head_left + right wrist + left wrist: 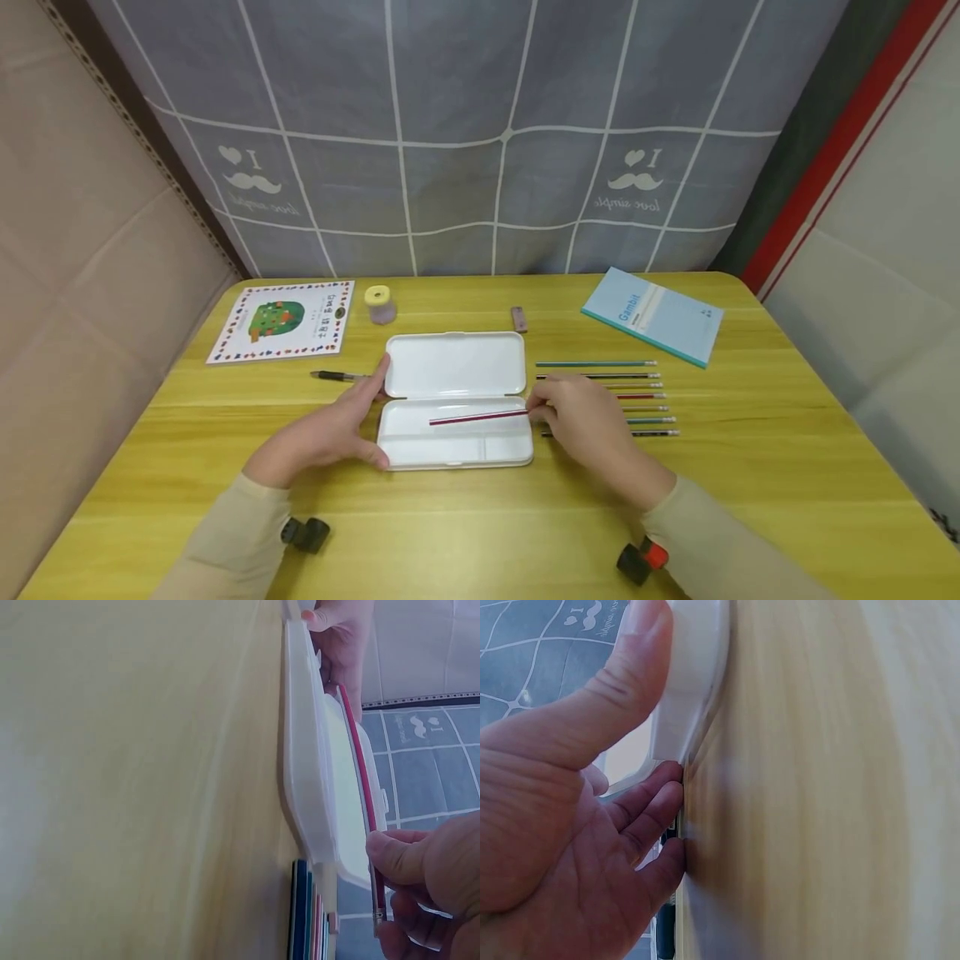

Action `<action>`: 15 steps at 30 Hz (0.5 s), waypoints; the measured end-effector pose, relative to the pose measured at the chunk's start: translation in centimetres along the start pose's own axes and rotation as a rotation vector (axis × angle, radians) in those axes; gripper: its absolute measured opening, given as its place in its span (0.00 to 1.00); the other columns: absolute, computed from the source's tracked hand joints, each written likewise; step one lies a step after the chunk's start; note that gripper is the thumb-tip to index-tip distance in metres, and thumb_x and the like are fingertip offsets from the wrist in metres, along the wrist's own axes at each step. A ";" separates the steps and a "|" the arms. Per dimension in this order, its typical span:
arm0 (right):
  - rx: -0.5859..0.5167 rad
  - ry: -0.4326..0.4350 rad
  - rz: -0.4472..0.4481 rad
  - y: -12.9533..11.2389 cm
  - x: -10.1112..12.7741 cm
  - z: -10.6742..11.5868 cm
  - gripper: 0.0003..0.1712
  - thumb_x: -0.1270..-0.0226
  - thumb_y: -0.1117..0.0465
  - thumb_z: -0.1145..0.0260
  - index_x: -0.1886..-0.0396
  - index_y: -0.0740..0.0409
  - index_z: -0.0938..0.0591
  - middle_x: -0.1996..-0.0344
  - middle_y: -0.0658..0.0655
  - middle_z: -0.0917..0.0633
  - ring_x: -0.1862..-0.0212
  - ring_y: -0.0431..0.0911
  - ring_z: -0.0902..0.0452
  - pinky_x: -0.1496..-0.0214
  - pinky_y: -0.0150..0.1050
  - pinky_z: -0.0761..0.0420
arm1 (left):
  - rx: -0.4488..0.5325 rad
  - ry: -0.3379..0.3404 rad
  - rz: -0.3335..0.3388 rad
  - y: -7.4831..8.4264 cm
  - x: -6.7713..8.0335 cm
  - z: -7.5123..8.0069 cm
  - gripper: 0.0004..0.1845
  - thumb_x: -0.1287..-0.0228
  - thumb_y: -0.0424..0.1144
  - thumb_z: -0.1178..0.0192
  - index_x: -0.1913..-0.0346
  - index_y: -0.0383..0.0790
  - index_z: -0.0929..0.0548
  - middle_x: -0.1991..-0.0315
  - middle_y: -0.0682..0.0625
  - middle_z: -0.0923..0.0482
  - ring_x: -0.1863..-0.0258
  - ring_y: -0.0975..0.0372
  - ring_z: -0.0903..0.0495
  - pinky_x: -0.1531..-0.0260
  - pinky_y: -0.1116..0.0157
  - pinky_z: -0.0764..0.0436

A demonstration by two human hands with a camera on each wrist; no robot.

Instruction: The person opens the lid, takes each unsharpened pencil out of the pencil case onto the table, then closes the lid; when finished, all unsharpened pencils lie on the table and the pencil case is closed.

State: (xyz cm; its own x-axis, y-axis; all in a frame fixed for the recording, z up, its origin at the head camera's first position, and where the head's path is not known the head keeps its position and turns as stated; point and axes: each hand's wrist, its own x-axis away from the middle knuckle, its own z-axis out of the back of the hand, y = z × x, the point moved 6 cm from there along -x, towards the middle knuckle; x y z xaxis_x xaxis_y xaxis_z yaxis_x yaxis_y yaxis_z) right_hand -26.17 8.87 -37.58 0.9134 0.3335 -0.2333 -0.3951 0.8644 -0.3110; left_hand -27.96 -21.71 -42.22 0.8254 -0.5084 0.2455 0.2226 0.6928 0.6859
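A white pencil case [455, 365] lies unfolded on the table, lid half at the back and divided half in front. My left hand [333, 429] rests against its left side, thumb at the front corner and fingers by the lid; the left wrist view shows those fingers [649, 806] fairly straight. Between thumb and fingers, my right hand [588, 417] pinches a red pencil [472, 417] with a pale stripe near its ferrule end. The pencil extends leftward over the front half; in the right wrist view it is raised above the case. Several pencils [645, 420] lie in a row beside and partly under my right hand.
Behind the case are a yellow-lidded sharpener-like pot [380, 305] and a small pinkish eraser [519, 319]. A picture booklet [281, 323] and a black pen [335, 376] lie left, a light-blue notebook [652, 317] back right. A grey curtain [450, 183] hangs behind the table.
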 end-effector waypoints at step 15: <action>-0.007 0.004 -0.020 4.1 3.5 2.4 0.12 0.41 0.66 0.20 0.74 0.45 0.13 0.71 0.42 0.17 0.68 0.40 0.20 0.64 0.41 0.18 | 0.023 -0.017 0.016 0.1 -0.2 0.1 0.81 0.56 0.51 0.17 0.17 0.39 0.73 0.26 0.33 0.41 0.26 0.42 0.41 0.24 0.39 0.46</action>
State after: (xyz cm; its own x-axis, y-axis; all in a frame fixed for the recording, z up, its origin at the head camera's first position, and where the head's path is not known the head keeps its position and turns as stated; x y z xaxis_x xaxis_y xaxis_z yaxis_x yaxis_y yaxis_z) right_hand -24.36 14.50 -37.48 0.9208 0.3144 -0.2310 -0.3773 0.8681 -0.3225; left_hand -28.13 -21.58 -42.15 0.8199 -0.5057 0.2683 0.1970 0.6893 0.6972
